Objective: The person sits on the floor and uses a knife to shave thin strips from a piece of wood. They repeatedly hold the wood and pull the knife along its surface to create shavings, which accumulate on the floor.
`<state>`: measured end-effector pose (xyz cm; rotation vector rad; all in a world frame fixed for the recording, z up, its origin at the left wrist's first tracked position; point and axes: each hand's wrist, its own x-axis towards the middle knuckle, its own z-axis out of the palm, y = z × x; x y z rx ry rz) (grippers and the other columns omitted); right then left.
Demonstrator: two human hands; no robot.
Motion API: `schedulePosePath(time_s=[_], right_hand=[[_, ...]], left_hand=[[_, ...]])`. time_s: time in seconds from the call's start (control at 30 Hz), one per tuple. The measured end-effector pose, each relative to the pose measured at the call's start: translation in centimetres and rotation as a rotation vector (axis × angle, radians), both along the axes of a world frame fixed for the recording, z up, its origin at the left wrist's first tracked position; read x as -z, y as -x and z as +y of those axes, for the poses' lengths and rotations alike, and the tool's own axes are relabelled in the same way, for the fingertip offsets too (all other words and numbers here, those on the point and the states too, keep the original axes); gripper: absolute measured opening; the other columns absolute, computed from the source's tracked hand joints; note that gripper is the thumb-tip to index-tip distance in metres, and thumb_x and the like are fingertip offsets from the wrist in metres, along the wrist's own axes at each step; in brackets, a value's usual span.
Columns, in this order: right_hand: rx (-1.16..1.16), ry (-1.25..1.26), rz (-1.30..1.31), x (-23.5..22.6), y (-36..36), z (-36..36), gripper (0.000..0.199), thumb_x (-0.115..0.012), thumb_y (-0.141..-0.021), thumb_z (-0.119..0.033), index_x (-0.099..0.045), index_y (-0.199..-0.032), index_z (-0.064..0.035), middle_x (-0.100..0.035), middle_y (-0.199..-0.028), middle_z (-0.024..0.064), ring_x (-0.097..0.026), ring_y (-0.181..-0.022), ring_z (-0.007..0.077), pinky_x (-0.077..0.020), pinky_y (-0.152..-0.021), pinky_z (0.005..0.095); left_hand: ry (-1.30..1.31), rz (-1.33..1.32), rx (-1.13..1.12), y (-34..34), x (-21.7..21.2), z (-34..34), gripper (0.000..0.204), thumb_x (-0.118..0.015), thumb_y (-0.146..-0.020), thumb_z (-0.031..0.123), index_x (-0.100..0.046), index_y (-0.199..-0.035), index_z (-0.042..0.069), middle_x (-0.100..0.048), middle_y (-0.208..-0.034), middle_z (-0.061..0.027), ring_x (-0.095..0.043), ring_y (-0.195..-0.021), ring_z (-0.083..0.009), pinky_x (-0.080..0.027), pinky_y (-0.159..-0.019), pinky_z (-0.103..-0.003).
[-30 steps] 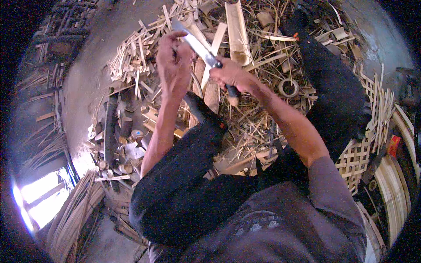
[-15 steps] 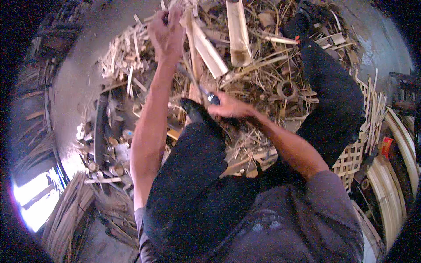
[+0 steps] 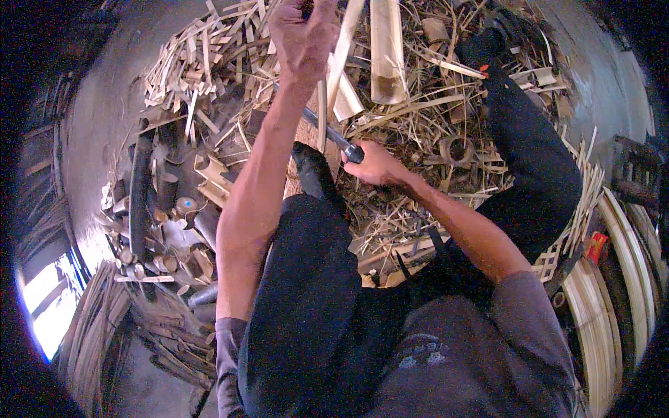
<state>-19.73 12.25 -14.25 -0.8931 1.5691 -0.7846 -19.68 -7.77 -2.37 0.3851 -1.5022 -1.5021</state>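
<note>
Knife blade partly hidden behind left forearm

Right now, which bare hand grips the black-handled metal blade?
The right hand, wrapped around the black handle; the left hand is higher up, off it.

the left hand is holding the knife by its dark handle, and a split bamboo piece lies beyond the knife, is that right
Not quite: the head view shows the right hand, not the left hand, holding the knife by its dark handle. A split bamboo piece does lie beyond the knife.
</note>
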Motion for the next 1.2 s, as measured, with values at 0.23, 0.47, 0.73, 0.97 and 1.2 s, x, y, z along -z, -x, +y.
schedulePosePath(time_s=[0.23,0.47,0.73,0.97,1.2], right_hand=[[0.082,-0.037,0.098,2.3,0.7,1.3,0.022,-0.065,-0.075,-0.021,-0.058,-0.089,-0.0042,-0.057,-0.071,0.005,-0.056,-0.065,0.0171,-0.0459,-0.062,0.0344],[0.115,0.146,0.421,1.5,0.0,1.5,0.029,-0.066,-0.074,-0.023,-0.056,-0.09,-0.001,-0.06,-0.076,0.0192,-0.06,-0.071,0.0359,-0.0463,-0.066,0.0418],[0.196,0.061,0.053,-2.8,-1.9,1.1,0.041,-0.057,-0.088,-0.04,-0.056,-0.092,0.0004,-0.055,-0.063,0.0068,-0.056,-0.061,0.0202,-0.0447,-0.059,0.0351],[0.298,0.251,0.175,-7.4,-2.5,-0.6,0.054,-0.045,-0.093,-0.05,-0.057,-0.094,0.003,-0.053,-0.062,0.0073,-0.056,-0.061,0.0187,-0.0449,-0.059,0.0297],[0.125,-0.083,-0.105,2.0,-6.3,2.8,0.052,-0.044,-0.093,-0.054,-0.051,-0.084,-0.0033,-0.045,-0.055,0.001,-0.047,-0.043,0.0117,-0.0404,-0.041,0.0281]], left_hand=[[-0.012,0.307,0.526,1.2,0.9,1.1,0.039,-0.063,-0.091,0.03,-0.04,-0.066,0.011,-0.034,-0.059,0.0056,-0.029,-0.046,-0.0045,-0.026,-0.042,-0.024],[0.052,0.054,-0.053,-2.3,-0.6,3.1,0.017,-0.061,-0.091,0.023,-0.056,-0.087,0.008,-0.047,-0.062,0.001,-0.043,-0.051,-0.0072,-0.036,-0.042,-0.022],[-0.053,0.162,-0.14,-5.5,-1.7,2.8,0.013,-0.058,-0.093,0.023,-0.051,-0.093,0.012,-0.05,-0.071,0.0018,-0.044,-0.056,-0.007,-0.036,-0.045,-0.026],[-0.171,0.23,-0.321,-7.9,-3.1,3.9,0.024,-0.059,-0.092,0.025,-0.047,-0.078,0.009,-0.045,-0.059,-0.0002,-0.04,-0.044,-0.0083,-0.033,-0.037,-0.025],[-0.089,0.273,-0.316,-9.2,-3.2,4.0,0.028,-0.059,-0.092,0.018,-0.045,-0.071,0.007,-0.044,-0.053,-0.0001,-0.037,-0.04,-0.0059,-0.032,-0.034,-0.023]])
